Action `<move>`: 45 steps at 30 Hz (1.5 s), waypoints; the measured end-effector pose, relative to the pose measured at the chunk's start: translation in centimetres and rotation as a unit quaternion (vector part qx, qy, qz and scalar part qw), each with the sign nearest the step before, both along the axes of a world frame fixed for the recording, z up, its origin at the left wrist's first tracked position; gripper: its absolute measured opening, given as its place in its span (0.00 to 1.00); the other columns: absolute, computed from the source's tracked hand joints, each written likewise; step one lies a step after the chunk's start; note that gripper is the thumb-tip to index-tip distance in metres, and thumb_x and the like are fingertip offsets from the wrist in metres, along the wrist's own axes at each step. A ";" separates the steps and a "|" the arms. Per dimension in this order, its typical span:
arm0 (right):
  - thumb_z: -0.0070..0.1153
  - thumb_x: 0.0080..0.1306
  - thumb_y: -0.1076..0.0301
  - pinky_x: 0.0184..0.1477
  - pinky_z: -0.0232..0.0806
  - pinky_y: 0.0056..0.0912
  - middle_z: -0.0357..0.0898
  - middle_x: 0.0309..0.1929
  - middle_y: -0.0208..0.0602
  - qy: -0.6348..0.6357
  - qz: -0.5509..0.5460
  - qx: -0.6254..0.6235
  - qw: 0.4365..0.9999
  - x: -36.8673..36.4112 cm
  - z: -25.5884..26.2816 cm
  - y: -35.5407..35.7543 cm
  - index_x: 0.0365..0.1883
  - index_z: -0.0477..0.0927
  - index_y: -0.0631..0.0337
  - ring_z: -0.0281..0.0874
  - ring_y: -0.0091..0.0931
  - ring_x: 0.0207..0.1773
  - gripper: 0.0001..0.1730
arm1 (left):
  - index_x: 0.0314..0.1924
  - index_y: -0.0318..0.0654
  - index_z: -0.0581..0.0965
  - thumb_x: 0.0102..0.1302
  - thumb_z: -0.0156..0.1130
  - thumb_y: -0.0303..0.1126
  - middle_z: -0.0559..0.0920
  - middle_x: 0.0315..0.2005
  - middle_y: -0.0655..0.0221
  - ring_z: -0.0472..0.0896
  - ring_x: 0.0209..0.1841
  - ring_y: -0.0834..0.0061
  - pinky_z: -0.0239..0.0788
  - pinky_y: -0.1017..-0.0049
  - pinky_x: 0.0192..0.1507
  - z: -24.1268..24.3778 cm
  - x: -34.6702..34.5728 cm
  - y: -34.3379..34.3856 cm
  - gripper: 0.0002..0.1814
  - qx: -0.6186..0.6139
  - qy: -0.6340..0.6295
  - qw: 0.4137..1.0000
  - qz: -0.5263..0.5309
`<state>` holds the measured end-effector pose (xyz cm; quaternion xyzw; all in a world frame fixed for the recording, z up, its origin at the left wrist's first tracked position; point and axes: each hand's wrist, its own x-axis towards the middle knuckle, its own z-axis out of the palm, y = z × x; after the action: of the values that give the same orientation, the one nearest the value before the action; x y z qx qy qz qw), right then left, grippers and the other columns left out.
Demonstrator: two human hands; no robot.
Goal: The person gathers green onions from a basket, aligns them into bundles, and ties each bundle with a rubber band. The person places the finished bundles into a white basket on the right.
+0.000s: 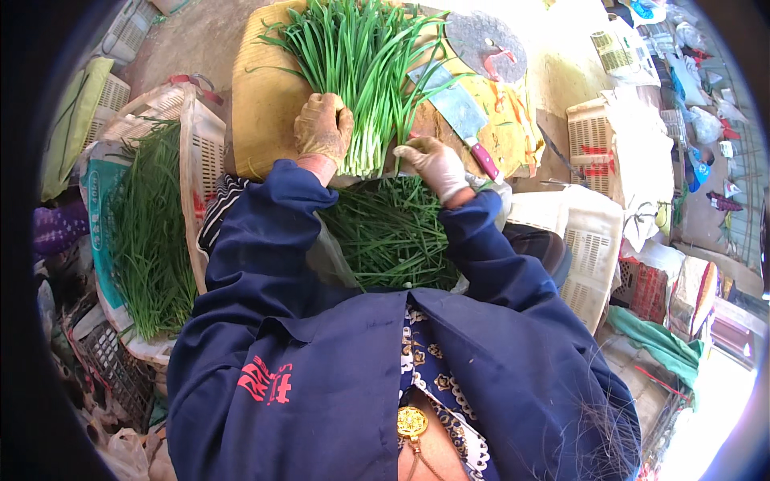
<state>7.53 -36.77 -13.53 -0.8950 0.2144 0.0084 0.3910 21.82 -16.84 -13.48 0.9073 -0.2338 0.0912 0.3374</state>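
A large bundle of green garlic chives (367, 78) lies on a yellow board (258, 90), pale stem ends towards me. My left hand (325, 129), in a stained glove, is curled against the bundle's left edge near the stems; whether its fingers grip any is hidden. At the right edge, my right hand (434, 165), in a pale glove, pinches a few stems between thumb and fingertips. A cleaver (454, 102) with a dark red handle lies right of the bundle, its blade partly under leaves. Below my hands, loose green leaves (391, 240) fill a plastic-lined space.
At the left, a plastic crate (201, 156) stands by a sack piled with more chives (150, 240). A round dark disc (486, 45) and red ties (499, 63) lie on the board's right side. White crates (592, 240) stand at the right, with scattered plastic bags (704, 123) beyond.
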 end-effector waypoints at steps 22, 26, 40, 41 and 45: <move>0.61 0.60 0.69 0.38 0.72 0.43 0.82 0.35 0.40 -0.142 0.133 -0.372 0.908 1.7 0.5 -3.0 0.36 0.83 0.55 0.79 0.42 0.36 0.06 | 0.37 0.45 0.75 0.64 0.64 0.33 0.77 0.33 0.63 0.78 0.38 0.57 0.69 0.58 0.41 0.3 0.2 0.1 0.06 -0.025 0.009 1.000 -0.003; 0.58 0.60 0.69 0.38 0.72 0.43 0.82 0.30 0.43 -0.096 0.129 -0.329 0.931 4.7 0.6 -4.4 0.32 0.82 0.53 0.80 0.44 0.35 0.03 | 0.37 0.44 0.76 0.63 0.64 0.31 0.78 0.34 0.64 0.80 0.37 0.60 0.71 0.62 0.40 -0.1 0.4 0.6 0.05 -0.071 0.001 0.997 -0.015; 0.62 0.65 0.76 0.41 0.69 0.25 0.79 0.32 0.28 -0.200 0.172 0.265 0.927 9.7 0.8 3.0 0.38 0.79 0.56 0.74 0.21 0.36 0.06 | 0.34 0.41 0.78 0.59 0.68 0.31 0.80 0.34 0.61 0.81 0.37 0.60 0.73 0.63 0.41 0.5 0.3 -0.4 0.06 -0.087 0.145 0.986 0.003; 0.63 0.65 0.78 0.42 0.69 0.24 0.79 0.33 0.26 -0.174 0.131 0.387 0.896 9.8 0.2 2.8 0.39 0.79 0.57 0.74 0.19 0.37 0.08 | 0.35 0.41 0.79 0.59 0.68 0.30 0.80 0.34 0.62 0.81 0.36 0.63 0.73 0.67 0.41 0.5 0.4 -0.3 0.06 -0.134 0.209 0.969 0.006; 0.63 0.65 0.81 0.45 0.68 0.20 0.78 0.36 0.22 -0.144 0.051 0.457 0.876 8.8 2.1 3.9 0.42 0.80 0.61 0.72 0.15 0.37 0.09 | 0.33 0.39 0.82 0.57 0.69 0.32 0.83 0.32 0.64 0.83 0.35 0.66 0.75 0.68 0.42 -1.4 1.5 0.0 0.06 -0.301 0.305 0.904 0.003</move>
<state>16.37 -32.90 -11.42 -0.6174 0.0824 -0.0033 0.7823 23.33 -16.86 -14.90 0.7466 -0.0787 -0.1226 0.6492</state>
